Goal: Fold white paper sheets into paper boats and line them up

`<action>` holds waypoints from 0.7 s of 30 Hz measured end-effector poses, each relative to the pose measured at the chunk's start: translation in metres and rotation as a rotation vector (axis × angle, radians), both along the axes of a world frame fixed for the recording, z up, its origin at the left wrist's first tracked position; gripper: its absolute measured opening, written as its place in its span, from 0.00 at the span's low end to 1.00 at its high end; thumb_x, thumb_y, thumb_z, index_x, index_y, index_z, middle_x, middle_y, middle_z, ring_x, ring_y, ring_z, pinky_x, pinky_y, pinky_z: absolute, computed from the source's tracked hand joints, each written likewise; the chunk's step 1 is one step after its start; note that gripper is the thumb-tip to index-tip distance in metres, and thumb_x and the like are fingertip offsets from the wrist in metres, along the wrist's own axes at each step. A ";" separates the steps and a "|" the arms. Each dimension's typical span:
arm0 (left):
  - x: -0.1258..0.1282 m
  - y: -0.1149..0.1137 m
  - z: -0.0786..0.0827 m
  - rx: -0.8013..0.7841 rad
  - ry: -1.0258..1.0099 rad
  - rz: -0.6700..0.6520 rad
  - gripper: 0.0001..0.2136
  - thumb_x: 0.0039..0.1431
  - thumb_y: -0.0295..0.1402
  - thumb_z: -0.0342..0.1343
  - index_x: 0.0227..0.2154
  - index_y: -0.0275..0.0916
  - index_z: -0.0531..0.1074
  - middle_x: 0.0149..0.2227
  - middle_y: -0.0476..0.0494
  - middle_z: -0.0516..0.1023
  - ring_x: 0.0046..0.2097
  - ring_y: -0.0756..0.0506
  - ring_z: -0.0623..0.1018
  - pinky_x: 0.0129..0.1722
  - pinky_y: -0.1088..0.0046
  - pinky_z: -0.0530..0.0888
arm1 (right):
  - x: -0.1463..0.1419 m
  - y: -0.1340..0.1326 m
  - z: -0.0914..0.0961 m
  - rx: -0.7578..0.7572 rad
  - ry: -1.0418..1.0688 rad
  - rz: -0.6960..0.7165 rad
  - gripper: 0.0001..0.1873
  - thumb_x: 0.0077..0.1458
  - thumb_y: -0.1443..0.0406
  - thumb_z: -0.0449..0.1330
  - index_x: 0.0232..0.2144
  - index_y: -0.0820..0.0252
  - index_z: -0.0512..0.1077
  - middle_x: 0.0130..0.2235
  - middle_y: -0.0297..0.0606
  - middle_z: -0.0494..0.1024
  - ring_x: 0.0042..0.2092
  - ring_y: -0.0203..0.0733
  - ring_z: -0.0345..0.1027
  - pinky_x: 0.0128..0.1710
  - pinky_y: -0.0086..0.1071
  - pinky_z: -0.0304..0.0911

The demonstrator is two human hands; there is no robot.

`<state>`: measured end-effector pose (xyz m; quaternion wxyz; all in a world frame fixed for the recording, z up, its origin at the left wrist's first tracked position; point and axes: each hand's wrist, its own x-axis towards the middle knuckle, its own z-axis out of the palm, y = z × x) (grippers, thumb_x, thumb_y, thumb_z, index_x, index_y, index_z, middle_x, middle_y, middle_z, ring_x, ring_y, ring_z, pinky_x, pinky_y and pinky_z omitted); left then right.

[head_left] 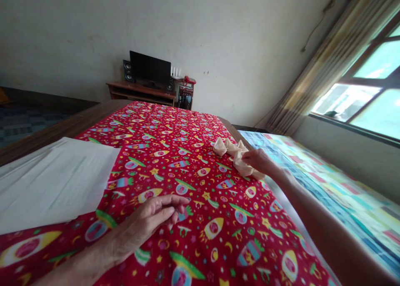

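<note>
A red cloth printed with rockets and stars (175,161) covers the table in front of me. My right hand (258,161) reaches to its right edge and is closed on a crumpled piece of beige fabric (233,150) lying there. My left hand (156,219) rests on the red cloth near me, fingers loosely extended and together, holding nothing. A folded white cloth or sheet (53,182) lies on the left part of the table.
A bed with a multicoloured patchwork cover (331,194) stands right of the table under a window with curtains (353,90). A low wooden stand with a dark monitor and speakers (150,71) is against the far wall.
</note>
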<state>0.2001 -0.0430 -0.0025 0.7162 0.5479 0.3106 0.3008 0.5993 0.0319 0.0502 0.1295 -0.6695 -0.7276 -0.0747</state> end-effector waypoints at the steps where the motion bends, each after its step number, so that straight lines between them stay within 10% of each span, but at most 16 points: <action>1: 0.000 0.000 -0.001 0.006 -0.001 -0.002 0.17 0.54 0.40 0.57 0.42 0.35 0.74 0.30 0.44 0.72 0.28 0.52 0.67 0.28 0.77 0.63 | 0.000 0.001 -0.001 -0.017 -0.021 0.008 0.11 0.45 0.68 0.54 0.20 0.61 0.75 0.18 0.32 0.72 0.21 0.31 0.59 0.23 0.27 0.48; 10: 0.000 0.001 -0.004 0.016 -0.028 -0.018 0.16 0.54 0.40 0.57 0.42 0.36 0.75 0.32 0.44 0.73 0.28 0.52 0.66 0.27 0.77 0.63 | -0.004 -0.001 0.004 -0.066 -0.135 0.020 0.13 0.50 0.68 0.52 0.21 0.61 0.75 0.21 0.36 0.73 0.21 0.32 0.59 0.23 0.29 0.46; 17: -0.001 0.000 -0.002 0.020 -0.003 -0.010 0.14 0.54 0.37 0.56 0.42 0.36 0.75 0.33 0.44 0.73 0.29 0.52 0.68 0.29 0.76 0.64 | -0.035 -0.030 0.023 0.219 -0.074 -0.143 0.18 0.57 0.62 0.48 0.27 0.61 0.75 0.23 0.39 0.75 0.22 0.36 0.62 0.23 0.28 0.49; 21: -0.002 0.001 0.003 0.113 0.047 -0.033 0.15 0.56 0.37 0.53 0.43 0.36 0.74 0.32 0.44 0.73 0.28 0.51 0.69 0.28 0.75 0.66 | -0.092 -0.059 0.007 0.291 0.125 0.160 0.16 0.58 0.60 0.51 0.29 0.60 0.75 0.21 0.35 0.73 0.22 0.32 0.62 0.24 0.26 0.52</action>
